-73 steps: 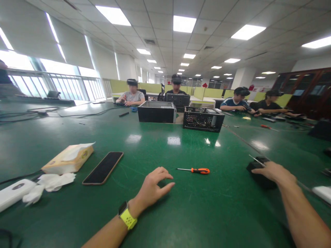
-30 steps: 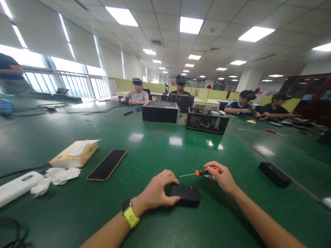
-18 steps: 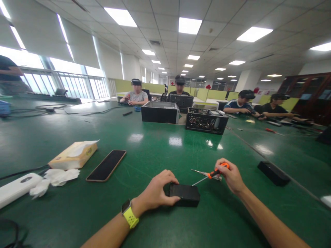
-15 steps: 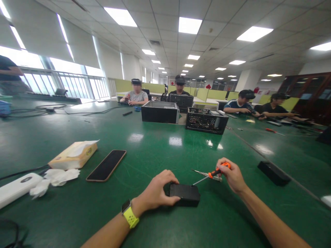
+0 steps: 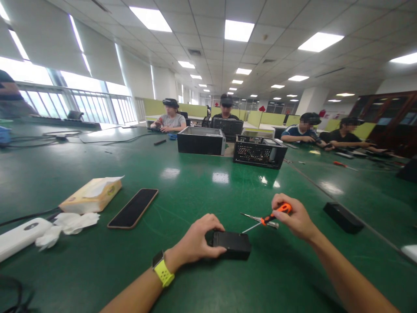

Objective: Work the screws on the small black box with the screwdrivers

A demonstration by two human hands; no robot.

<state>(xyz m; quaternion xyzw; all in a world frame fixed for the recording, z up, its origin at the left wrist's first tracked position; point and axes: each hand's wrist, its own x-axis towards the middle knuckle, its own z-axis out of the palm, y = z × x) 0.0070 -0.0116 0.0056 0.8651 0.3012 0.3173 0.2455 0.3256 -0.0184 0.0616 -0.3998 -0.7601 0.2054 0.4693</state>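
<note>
A black rectangular box (image 5: 233, 245) lies on the green table in front of me; its exact kind does not show. My left hand (image 5: 200, 239) grips its left end, thumb on the near side and fingers on the far side. In my right hand (image 5: 295, 217) is a screwdriver (image 5: 267, 219) with an orange and black handle. Its shaft slants down to the left, and the tip meets the box's top near the far right corner. Behind the screwdriver lies a slim metallic tool (image 5: 272, 224), partly covered by it.
A phone (image 5: 133, 208), a tissue pack (image 5: 93, 194) and crumpled tissues (image 5: 73, 222) lie left. Another black box (image 5: 343, 217) is at the right. Two open computer cases (image 5: 201, 141) stand further back. Several people sit beyond. Another screwdriver (image 5: 340, 164) lies far right.
My right hand has turned slightly around the screwdriver handle and shifted a little up. The tip stays at the same corner of the box, and my left hand keeps its grip.
</note>
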